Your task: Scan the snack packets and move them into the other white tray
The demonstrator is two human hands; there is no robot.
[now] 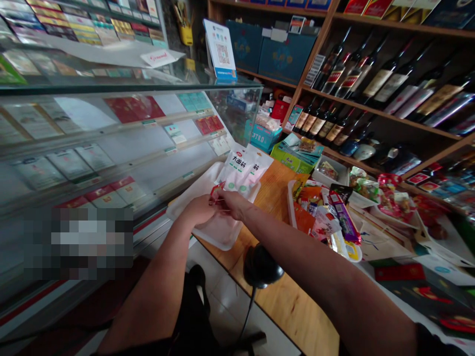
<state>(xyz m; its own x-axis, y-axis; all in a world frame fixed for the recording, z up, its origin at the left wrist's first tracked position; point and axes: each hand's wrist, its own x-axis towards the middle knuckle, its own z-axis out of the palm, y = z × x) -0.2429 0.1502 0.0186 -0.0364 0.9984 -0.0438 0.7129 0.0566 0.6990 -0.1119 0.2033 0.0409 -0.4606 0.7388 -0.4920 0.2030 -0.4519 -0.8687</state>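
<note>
My left hand (198, 210) and my right hand (230, 202) meet over a white tray (218, 232) on the wooden counter (289, 301). Both pinch a small red snack packet (216, 192) between their fingertips. Just beyond the hands, white snack bags with green print (243, 168) lie stacked at the far end of the tray.
A glass display case (111, 138) with cigarette packs stands to the left. A black barcode scanner (260, 267) with its cord sits at the counter's near edge. Trays of mixed snack packets (326, 212) fill the right. Wine bottles (371, 79) line the wooden shelves behind.
</note>
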